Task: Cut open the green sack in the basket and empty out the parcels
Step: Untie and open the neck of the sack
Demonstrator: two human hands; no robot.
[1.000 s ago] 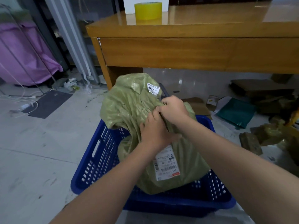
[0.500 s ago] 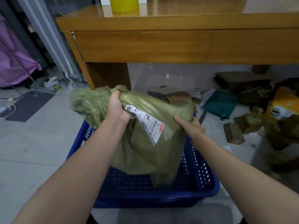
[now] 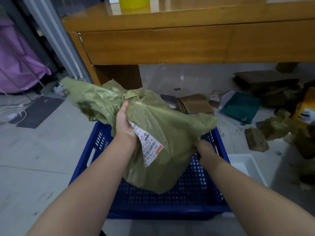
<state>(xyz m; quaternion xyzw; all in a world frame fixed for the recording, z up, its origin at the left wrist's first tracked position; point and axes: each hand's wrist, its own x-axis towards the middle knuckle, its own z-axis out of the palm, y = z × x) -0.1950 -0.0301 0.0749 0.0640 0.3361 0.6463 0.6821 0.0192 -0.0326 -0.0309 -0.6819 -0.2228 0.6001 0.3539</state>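
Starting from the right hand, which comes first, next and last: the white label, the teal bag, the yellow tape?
1. Label: on the sack, just left of the right hand.
2. Teal bag: on the floor, beyond and right.
3. Yellow tape: on the table, farthest.

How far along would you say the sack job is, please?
Done: nothing visible, no cut or parcels showing. In hand: the left hand grips the crumpled green woven sack near its neck and the right hand its lower corner, above the blue perforated plastic basket. Left: cutting and emptying.
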